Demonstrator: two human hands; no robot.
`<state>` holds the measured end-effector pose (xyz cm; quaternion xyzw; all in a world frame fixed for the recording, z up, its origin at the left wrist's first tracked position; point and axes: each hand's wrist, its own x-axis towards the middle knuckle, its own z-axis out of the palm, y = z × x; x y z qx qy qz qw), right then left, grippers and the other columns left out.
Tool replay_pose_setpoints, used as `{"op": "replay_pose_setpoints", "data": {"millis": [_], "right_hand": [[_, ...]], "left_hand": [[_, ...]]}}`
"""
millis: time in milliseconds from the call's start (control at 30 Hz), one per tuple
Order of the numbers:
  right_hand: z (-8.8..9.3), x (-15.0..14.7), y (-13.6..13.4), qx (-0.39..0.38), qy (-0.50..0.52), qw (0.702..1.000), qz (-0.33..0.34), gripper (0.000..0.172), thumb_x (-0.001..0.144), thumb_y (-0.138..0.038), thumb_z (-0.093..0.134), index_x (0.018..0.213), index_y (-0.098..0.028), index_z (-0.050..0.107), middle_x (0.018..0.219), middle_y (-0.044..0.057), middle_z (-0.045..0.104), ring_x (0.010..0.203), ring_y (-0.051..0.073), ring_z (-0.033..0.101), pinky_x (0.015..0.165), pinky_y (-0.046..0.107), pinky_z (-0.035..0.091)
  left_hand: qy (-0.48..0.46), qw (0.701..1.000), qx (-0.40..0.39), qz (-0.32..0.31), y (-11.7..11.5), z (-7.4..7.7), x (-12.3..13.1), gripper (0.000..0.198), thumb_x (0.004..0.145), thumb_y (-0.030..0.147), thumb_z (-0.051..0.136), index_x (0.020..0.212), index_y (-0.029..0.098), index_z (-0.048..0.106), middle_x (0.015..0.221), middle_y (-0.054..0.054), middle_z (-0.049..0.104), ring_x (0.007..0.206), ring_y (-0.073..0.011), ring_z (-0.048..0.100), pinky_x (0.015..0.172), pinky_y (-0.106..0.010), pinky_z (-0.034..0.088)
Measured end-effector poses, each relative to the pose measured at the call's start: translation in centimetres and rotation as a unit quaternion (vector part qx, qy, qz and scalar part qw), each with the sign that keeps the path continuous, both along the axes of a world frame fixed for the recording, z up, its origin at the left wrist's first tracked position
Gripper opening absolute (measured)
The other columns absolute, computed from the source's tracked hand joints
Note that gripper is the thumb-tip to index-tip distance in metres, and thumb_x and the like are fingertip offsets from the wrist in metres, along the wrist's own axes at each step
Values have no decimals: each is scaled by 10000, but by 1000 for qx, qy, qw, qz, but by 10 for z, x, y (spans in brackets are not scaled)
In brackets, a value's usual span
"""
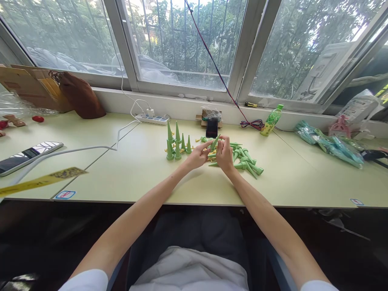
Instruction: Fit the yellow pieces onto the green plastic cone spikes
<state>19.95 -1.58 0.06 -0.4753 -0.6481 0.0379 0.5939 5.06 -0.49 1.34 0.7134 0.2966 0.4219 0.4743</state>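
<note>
Between my two hands, above the table, is a green plant watering spike (215, 143), tilted with its point up and to the right. My left hand (198, 156) has its fingers closed at the lower end of it. From the other side, the bent fingers of my right hand (224, 152) grip near it; what exactly they pinch is partly hidden. A loose pile of green spikes (249, 161) lies beside and behind my right hand. Several spikes (170, 150) stand upright in a group left of my hands, with small yellow parts (183, 150) among them.
A phone (211, 127) leans on a small box behind the hands. Further right stand a green bottle (272, 120) and plastic-wrapped packets (333, 143). At left lie a white cable (91, 150), another phone (30, 155) and a brown bag (81, 96). A power strip (152, 119) sits by the sill.
</note>
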Motion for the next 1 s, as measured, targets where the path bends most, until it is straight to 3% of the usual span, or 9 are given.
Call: {"op": "replay_pose_setpoints", "data": {"millis": [233,333,467,600,733,867,1000], "right_hand": [[1,0,-1,-1,-1,1000,5,234,1042,-390,305,1094,-212,447,653,-52,503,531,135,469,571,259,370],[2,-1,-2,-7,1,1000,11,221,1041,-380,319,1097,-211,448,676,-42,525,547,136,482,583,261,377],[2,-2,0,7,6,1000,2,246,1047,-414,319,1090,-210,450,710,-31,542,566,134,491,603,264,391],[2,-1,1,25,-1,1000,-1,259,1048,-438,336,1085,-211,454,684,-42,517,564,132,481,605,261,392],[2,-1,1,27,-13,1000,-1,234,1041,-424,375,1080,-211,461,658,-56,498,551,132,465,599,259,386],[2,-3,0,24,-28,999,12,224,1031,-404,391,1096,-207,476,651,-60,495,560,135,472,611,254,390],[1,-4,-1,16,-27,999,18,229,1028,-402,390,1106,-210,486,649,-59,503,566,136,476,619,249,394]], "left_hand": [[31,987,140,68,-3,5,-1,352,885,154,577,1195,228,727,849,-41,554,709,-127,517,703,-227,481],[44,985,147,77,-6,7,0,359,903,142,549,1207,243,712,927,-51,587,719,-123,542,699,-223,483],[28,994,66,88,-6,5,2,398,911,222,592,1307,260,593,1107,-56,612,561,-60,541,520,-196,441],[-14,993,-24,113,0,2,2,344,882,350,683,1165,217,539,916,-16,634,453,-51,528,405,-174,373],[-50,987,-124,94,3,5,1,308,955,488,560,936,190,489,709,5,616,404,-78,518,378,-196,378],[-73,976,-200,43,0,10,1,402,921,575,580,912,182,494,702,-15,628,423,-90,529,391,-216,406],[-99,974,-203,7,-1,11,0,410,878,554,659,923,168,527,725,-20,621,456,-77,528,405,-205,403]]}}
